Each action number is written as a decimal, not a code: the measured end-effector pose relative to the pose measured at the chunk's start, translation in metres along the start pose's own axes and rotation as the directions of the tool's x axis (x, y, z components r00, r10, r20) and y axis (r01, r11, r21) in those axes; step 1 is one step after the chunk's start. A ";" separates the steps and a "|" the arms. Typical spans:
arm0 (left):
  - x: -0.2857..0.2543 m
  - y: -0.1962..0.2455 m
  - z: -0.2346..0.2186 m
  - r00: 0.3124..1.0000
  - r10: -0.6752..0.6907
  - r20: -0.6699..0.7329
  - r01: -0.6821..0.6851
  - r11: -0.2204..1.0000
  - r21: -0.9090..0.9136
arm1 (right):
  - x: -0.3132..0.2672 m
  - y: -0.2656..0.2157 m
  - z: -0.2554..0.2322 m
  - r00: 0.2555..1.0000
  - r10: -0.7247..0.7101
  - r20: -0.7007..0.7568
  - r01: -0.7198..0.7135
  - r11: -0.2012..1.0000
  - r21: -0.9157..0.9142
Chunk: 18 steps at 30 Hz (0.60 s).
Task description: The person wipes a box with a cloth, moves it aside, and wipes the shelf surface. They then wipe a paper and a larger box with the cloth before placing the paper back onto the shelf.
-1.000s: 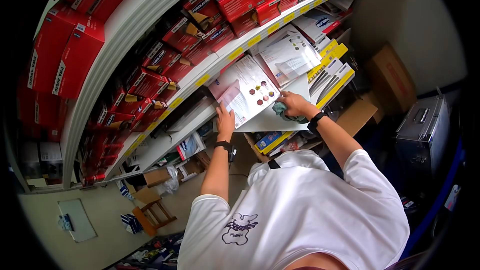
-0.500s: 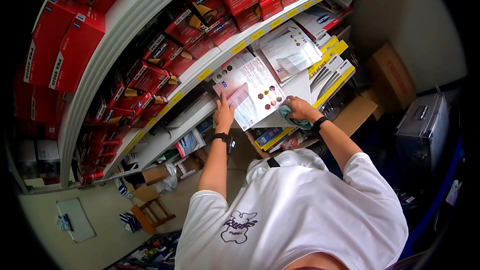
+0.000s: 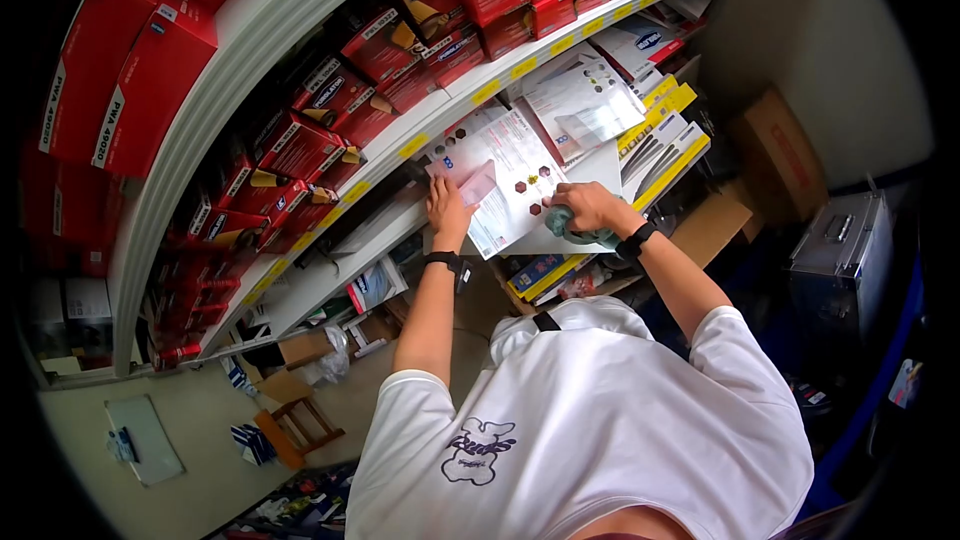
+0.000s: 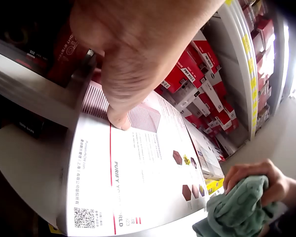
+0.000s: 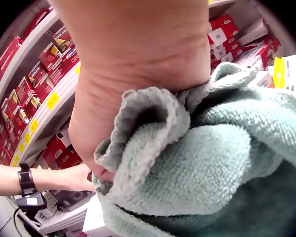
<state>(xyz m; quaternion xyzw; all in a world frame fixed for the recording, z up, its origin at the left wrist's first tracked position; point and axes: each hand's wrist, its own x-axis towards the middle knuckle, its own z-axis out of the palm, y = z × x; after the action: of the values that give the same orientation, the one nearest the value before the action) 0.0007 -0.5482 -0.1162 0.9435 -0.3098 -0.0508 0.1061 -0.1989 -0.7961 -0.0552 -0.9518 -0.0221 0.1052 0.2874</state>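
A white and pink printed box (image 3: 505, 175) lies on the lower shelf, its printed face up. My left hand (image 3: 448, 210) rests at its left end, fingers fairly straight. In the left wrist view the thumb (image 4: 119, 118) touches the striped picture on the box, and the other fingers are mostly hidden. My right hand (image 3: 592, 208) grips a bunched green cloth (image 3: 560, 224) at the box's right edge. The right wrist view shows the thick cloth (image 5: 187, 168) below the palm, where most fingers are out of sight.
Another white box (image 3: 585, 110) lies behind, beside yellow-edged boxes (image 3: 665, 165). Red boxes (image 3: 380, 40) fill the shelf above, whose front edge (image 3: 470, 90) overhangs the work. A cardboard box (image 3: 780, 155) and a metal case (image 3: 838, 245) stand at right.
The printed box has shifted slightly right since the earliest frame. My left hand has moved up along its left end, its fingers more spread. The cloth hand dropped away from the edge, then came back to it.
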 end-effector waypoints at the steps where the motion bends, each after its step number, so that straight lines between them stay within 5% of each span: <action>1: 0.000 0.002 -0.001 0.999 -0.016 0.035 0.016 1.000 0.002 | 0.007 -0.003 -0.002 1.000 -0.004 0.004 0.004 1.000 -0.002; 4: -0.004 0.004 0.006 0.999 0.023 -0.036 -0.022 1.000 0.018 | 0.029 -0.012 -0.008 0.988 -0.071 -0.138 0.075 0.997 0.021; 6: -0.002 0.002 0.008 0.999 0.022 -0.025 -0.021 0.999 0.032 | 0.046 -0.017 -0.010 0.915 -0.114 -0.386 0.134 0.991 0.027; 8: -0.001 0.004 0.006 0.999 0.033 -0.039 -0.030 0.997 0.065 | 0.065 -0.021 -0.008 0.905 -0.074 -0.419 0.093 0.995 0.025; 10: 0.002 0.003 0.010 1.000 0.004 -0.030 -0.001 0.996 0.091 | 0.086 -0.024 -0.004 0.836 0.172 -0.521 -0.111 0.983 0.145; 12: 0.002 0.001 0.013 1.000 0.004 0.007 -0.004 0.995 0.096 | 0.102 -0.021 0.003 0.828 0.204 -0.523 -0.144 0.978 0.153; 14: 0.003 -0.002 0.014 1.000 -0.003 0.020 0.000 0.994 0.110 | 0.118 -0.016 0.013 0.823 0.052 -0.566 -0.121 0.989 -0.085; 18: 0.005 -0.004 0.005 0.997 -0.007 0.081 0.005 1.000 0.020 | 0.138 -0.015 0.032 0.864 0.078 -0.497 -0.216 0.950 -0.226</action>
<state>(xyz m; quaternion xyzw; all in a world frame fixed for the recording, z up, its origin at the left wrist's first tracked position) 0.0059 -0.5486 -0.1224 0.9426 -0.3114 -0.0861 0.0839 -0.0705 -0.7520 -0.0994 -0.9770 0.1092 -0.1175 0.1405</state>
